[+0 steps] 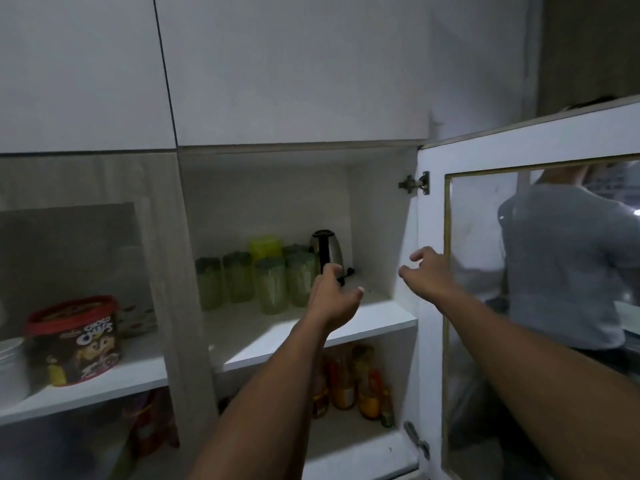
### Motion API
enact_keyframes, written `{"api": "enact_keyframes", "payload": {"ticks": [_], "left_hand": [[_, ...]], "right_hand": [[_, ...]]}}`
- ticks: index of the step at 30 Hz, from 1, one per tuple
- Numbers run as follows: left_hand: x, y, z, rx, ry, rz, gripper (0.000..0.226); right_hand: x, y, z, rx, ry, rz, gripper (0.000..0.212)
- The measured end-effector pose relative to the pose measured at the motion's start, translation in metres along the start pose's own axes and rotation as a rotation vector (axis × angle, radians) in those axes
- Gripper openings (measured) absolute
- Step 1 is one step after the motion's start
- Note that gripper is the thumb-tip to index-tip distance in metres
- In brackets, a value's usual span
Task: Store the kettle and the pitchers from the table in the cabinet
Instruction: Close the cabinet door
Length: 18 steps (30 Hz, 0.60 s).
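At the lower left of the frame, behind a closed glass cabinet door (69, 258), a round red-lidded cereal tub printed with cartoon lettering (74, 341) stands on a white shelf beside a white container (12, 368) cut off by the edge. In the centre, the open white cabinet compartment (377, 220) holds a cluster of translucent green plastic jars with dark green lids (256, 278) on its white upper shelf (277, 337), with a lime-green lidded tub (265, 245) behind them. The stainless steel electric kettle with a black handle (327, 251) stands upright at the back right of that shelf, just right of the jars. Below, the lower shelf carries orange and yellow bottles (353, 382).

The left hand (334, 296) reaches in with fingers loosely spread and thumb out, in front of the kettle's handle; contact cannot be told. The right hand (427, 271) is wide, fingers splayed, holding nothing, near the inner edge of the swung-open glass-paned white door (433, 306). Through its pane at the right, a person in a grey shirt (561, 265) shows. The room is dim.
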State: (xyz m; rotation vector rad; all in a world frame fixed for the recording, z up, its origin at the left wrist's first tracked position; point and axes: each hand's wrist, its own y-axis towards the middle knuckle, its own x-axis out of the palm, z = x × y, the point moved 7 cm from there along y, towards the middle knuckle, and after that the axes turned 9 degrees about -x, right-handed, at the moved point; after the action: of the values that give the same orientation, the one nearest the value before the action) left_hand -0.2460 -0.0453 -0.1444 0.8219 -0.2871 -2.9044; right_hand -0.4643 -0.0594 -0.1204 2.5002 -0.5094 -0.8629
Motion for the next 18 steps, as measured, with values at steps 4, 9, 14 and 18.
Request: {"api": "enact_keyframes", "payload": {"ticks": [4,9,14,18], "left_hand": [[0.059,-0.022,0.060,0.088,-0.005,-0.019,0.063],[0.173,-0.066,0.163,0.252,-0.051,-0.127,0.061],[0.293,-0.133,0.274,0.491,-0.034,-0.100,0.063],[0.352,-0.181,0.324,0.692,0.061,0.004,0.083]], "right_hand": [[-0.096,-0.016,0.013,-0.050,-0.066,0.111,0.039],[-0.242,-0.046,0.046,-0.113,-0.195,0.350,0.019],[-0.382,-0.094,0.066,-0.289,-0.429,0.734,0.008],[-0.431,-0.110,0.075,-0.405,-0.521,0.893,0.018]]}}
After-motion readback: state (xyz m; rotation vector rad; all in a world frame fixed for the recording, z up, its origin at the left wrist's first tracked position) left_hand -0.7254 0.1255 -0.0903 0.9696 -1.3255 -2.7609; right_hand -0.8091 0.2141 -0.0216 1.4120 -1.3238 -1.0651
